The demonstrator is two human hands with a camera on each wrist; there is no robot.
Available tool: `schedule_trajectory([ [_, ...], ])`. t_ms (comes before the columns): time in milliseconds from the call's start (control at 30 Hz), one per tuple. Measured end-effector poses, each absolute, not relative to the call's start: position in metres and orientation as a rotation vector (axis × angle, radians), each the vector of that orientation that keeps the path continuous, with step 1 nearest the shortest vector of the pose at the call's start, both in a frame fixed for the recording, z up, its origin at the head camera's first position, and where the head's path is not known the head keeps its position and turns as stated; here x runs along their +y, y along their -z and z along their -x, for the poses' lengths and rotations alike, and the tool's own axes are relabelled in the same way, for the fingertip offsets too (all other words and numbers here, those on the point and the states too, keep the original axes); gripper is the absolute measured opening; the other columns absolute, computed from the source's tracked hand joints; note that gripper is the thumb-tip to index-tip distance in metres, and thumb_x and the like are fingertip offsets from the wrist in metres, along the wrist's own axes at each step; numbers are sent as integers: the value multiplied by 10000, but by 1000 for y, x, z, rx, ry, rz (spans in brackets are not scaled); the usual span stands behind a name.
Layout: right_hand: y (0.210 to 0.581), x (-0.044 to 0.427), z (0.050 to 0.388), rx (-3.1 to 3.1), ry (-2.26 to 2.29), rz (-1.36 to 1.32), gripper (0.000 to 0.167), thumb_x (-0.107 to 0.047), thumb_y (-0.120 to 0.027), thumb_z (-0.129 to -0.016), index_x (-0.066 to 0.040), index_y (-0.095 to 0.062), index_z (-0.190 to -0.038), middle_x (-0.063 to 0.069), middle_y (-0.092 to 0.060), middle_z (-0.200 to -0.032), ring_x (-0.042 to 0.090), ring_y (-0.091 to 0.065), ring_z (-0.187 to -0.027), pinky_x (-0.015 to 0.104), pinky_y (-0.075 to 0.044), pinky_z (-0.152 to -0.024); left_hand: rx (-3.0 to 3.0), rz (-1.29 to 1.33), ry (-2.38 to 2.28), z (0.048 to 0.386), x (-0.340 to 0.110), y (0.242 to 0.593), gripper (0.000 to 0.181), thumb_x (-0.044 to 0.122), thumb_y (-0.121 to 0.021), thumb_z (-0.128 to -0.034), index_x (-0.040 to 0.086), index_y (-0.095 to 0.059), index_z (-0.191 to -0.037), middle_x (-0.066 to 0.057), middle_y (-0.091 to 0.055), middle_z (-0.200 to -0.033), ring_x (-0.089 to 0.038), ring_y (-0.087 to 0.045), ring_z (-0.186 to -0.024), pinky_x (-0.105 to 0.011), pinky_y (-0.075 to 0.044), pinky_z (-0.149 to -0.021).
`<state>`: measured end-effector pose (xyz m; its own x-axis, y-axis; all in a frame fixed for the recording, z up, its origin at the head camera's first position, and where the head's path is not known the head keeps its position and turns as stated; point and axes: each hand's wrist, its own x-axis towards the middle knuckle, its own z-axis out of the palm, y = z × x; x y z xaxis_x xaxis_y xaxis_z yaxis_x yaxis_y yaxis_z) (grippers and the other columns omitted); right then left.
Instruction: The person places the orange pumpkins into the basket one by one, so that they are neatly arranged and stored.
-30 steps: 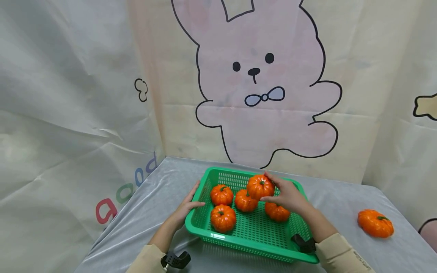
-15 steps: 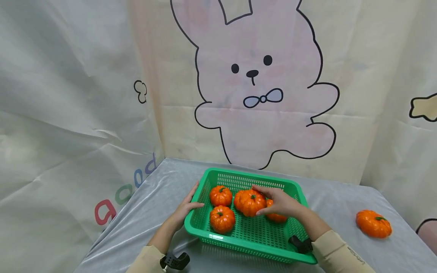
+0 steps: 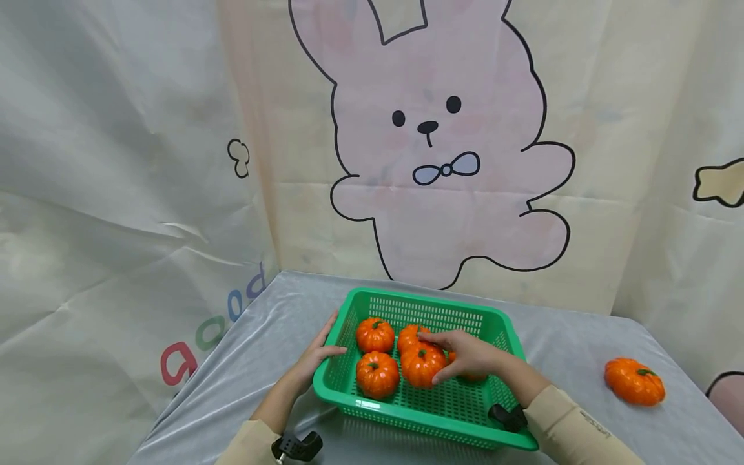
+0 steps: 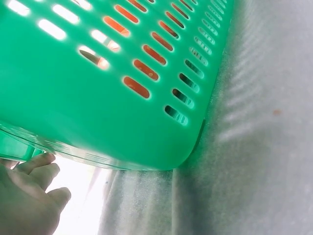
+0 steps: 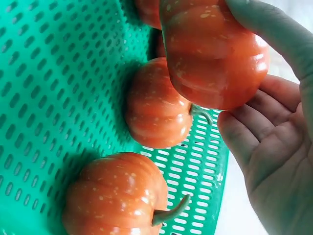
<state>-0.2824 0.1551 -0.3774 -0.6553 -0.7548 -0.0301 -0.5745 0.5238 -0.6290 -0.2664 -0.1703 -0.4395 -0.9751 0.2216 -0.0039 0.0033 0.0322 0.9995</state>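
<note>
A green plastic basket (image 3: pixel 424 425) with slotted walls stands on the table. My left hand (image 3: pixel 316 356) grips its left rim, thumb over the edge and fingers along the outside; in the left wrist view the hand (image 4: pixel 32 200) shows at the rim. My right hand (image 3: pixel 472 354) holds an orange pumpkin (image 3: pixel 423 367) inside the basket. In the right wrist view, thumb and fingers lie on either side of this pumpkin (image 5: pixel 212 58). Two pumpkins, one at the back (image 3: pixel 374 336) and one in front (image 3: pixel 377 376), sit at the left. Another pumpkin (image 3: pixel 409 336) is behind the held one.
A further pumpkin in the basket is mostly hidden by my right hand. One more pumpkin (image 3: pixel 635 382) lies on the grey tablecloth (image 3: pixel 572 361) at the right. A curtain with a cartoon rabbit (image 3: pixel 442 213) hangs behind the table, with more cloth at the sides.
My right hand has lowered the pumpkin into the basket and brought it left and toward me, in front of the middle back pumpkin. My left hand has stayed on the rim.
</note>
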Motion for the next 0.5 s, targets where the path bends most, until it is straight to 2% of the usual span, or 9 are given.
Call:
schedule_trajectory([
  [267,383,151,284,2431,762,1125,808,-367,-753,-742,-23,-421,-1393,120,-450,-1426,321,-443,-1286,388,-428,-988,2115,-283,-2057,267,-171,441,817,82,-521,-879,248,-41,-1518,-100,8,-1582,-371,-247,-1377,-445,-432,-968],
  [500,387,149,286,2436,690,1130,811,-363,-759,-740,-16,-422,-1390,121,-461,-1417,307,-454,-1279,363,-428,-997,2142,-302,-2029,268,-173,444,820,90,-517,-880,240,-26,-1519,-102,25,-1582,-373,-212,-1390,-442,-417,-985],
])
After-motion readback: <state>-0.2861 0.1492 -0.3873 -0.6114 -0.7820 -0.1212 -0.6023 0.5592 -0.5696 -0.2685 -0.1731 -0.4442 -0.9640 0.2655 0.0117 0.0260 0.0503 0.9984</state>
